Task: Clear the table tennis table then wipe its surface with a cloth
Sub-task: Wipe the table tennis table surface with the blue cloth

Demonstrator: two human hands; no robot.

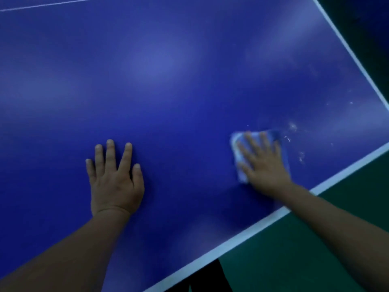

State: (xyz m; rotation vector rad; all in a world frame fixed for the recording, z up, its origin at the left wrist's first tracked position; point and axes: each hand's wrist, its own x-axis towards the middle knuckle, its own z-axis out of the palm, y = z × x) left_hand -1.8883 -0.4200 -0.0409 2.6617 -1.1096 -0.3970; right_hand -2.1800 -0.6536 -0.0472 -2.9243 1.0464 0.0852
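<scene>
The blue table tennis table [168, 81] fills most of the view, with white lines along its edges. My left hand [114, 178] lies flat on the surface with fingers straight and spread, holding nothing. My right hand [264, 163] presses flat on a light blue folded cloth [237, 148] near the table's right corner; its fingers are straight and blurred. The cloth shows around the fingers and along the hand's left side. Faint whitish smudges [294, 133] mark the surface just right of the cloth.
The table's near edge with its white line [242, 237] runs diagonally from bottom centre to the right. Its right edge [345, 43] runs up to the top. Green floor [294, 249] lies beyond. A thin white line [52, 4] crosses the top left.
</scene>
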